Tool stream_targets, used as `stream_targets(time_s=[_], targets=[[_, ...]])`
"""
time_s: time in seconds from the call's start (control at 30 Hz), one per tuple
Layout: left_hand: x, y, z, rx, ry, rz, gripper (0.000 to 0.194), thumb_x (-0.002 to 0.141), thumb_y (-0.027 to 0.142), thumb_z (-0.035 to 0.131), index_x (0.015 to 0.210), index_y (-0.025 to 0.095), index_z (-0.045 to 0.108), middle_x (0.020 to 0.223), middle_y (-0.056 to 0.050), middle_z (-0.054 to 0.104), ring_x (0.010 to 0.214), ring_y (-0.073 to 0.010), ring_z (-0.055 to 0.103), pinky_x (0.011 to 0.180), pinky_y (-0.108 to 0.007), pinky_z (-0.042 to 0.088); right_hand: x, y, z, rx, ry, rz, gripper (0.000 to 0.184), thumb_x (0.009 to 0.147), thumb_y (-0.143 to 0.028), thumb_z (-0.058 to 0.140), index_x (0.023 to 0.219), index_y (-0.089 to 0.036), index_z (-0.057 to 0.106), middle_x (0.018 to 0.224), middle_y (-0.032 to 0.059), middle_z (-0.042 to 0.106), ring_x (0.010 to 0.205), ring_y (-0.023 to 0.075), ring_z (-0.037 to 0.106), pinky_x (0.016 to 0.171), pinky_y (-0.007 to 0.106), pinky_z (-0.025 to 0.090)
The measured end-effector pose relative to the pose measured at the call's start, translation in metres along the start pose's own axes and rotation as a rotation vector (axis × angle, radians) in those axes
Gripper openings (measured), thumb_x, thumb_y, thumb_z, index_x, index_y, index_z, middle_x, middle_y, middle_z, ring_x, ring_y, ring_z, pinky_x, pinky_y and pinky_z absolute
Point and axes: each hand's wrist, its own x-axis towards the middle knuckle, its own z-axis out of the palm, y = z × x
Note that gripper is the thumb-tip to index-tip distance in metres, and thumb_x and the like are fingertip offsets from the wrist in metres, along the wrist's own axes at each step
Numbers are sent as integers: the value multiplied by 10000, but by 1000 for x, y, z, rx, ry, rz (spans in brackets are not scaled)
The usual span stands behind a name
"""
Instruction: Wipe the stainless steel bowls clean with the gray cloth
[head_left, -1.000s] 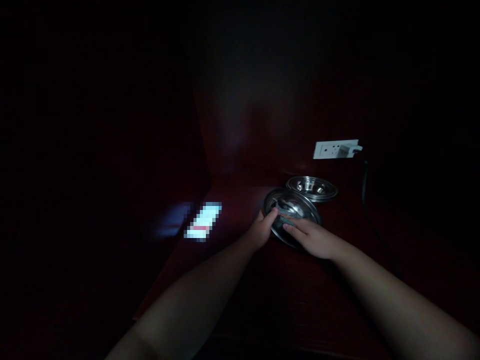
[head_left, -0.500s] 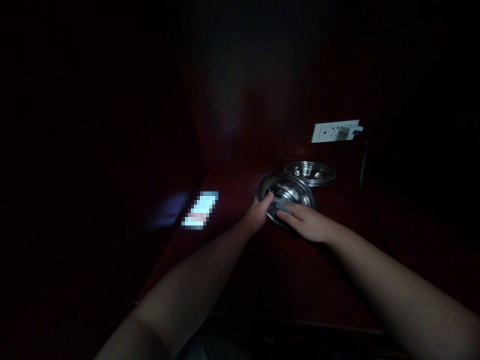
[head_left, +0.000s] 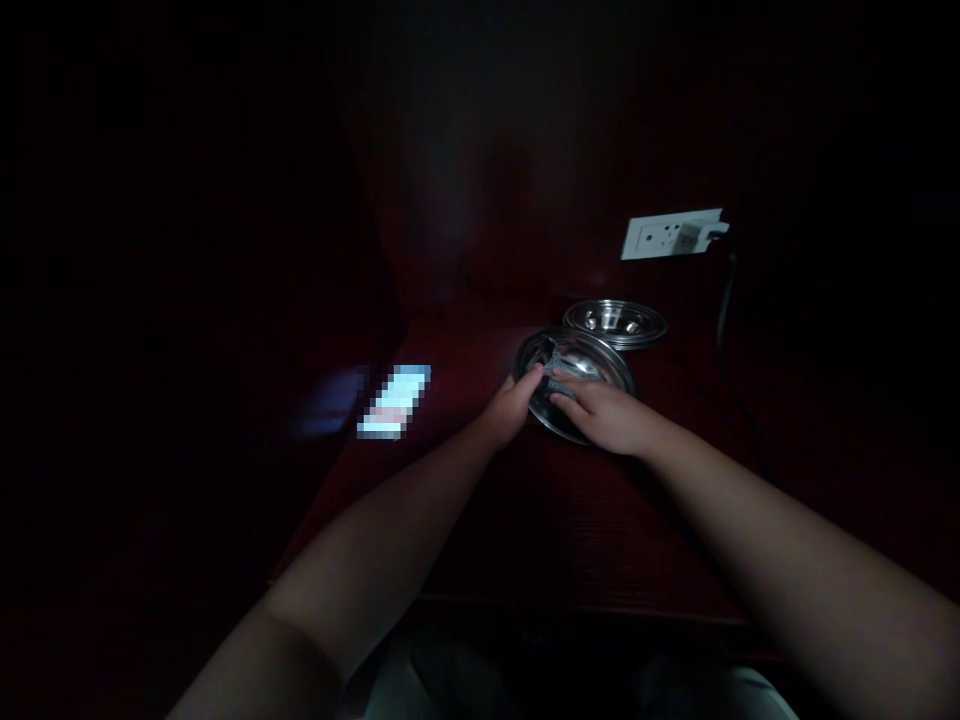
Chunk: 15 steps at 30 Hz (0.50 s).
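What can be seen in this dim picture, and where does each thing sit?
Near steel dish: one, silver, tilted on the table, between both hands.
Cloth: one, grey, inside the near dish under the fingers; hard to make out.
Far steel dish: one, silver, flat, just behind the near one.
Wall socket: one, white, on the back wall, right of centre.
Plug: one, white, in the socket, with a dark cable hanging down.
Lit screen: one, pale blue, blurred, lying at the table's left edge.
Table: one, dark red wood.
Left hand: grips the near dish's left rim.
Right hand: fingers press on the cloth in the dish.
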Motion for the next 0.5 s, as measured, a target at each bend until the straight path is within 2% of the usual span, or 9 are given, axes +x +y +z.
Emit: stream_targets(time_s=[0.17,0.27,0.4,0.5], targets=[[1,-2,-1,9,-17,3,441,765,417,566,1125,162,568,1025,-106,668,900,-229,634,868,-416,469,1,3,0,-99,31,108,446,900,-337,333,1259,-145,515,1287,104,528,1226,249,447,1046,426,339],[0,-2,0,3,-3,-10,446,764,410,570,1138,165,562,1010,-102,674,899,-226,635,872,-412,469,1,7,1,-122,63,144,462,900,-365,330,1280,-162,495,1286,102,529,1220,265,452,1017,451,370],[-2,-1,0,4,6,-26,460,770,409,564,1165,172,546,1013,-103,673,894,-234,639,861,-433,473,1,13,4,-99,68,111,464,897,-371,337,1297,-184,477,1310,81,509,1237,249,434,1032,446,356],[-2,0,1,-24,-12,-12,451,785,384,552,1184,175,535,1029,-96,671,928,-226,632,879,-416,469,1,17,7,-74,47,70,463,881,-346,381,1320,-214,448,1373,43,437,1276,231,381,1069,436,307]])
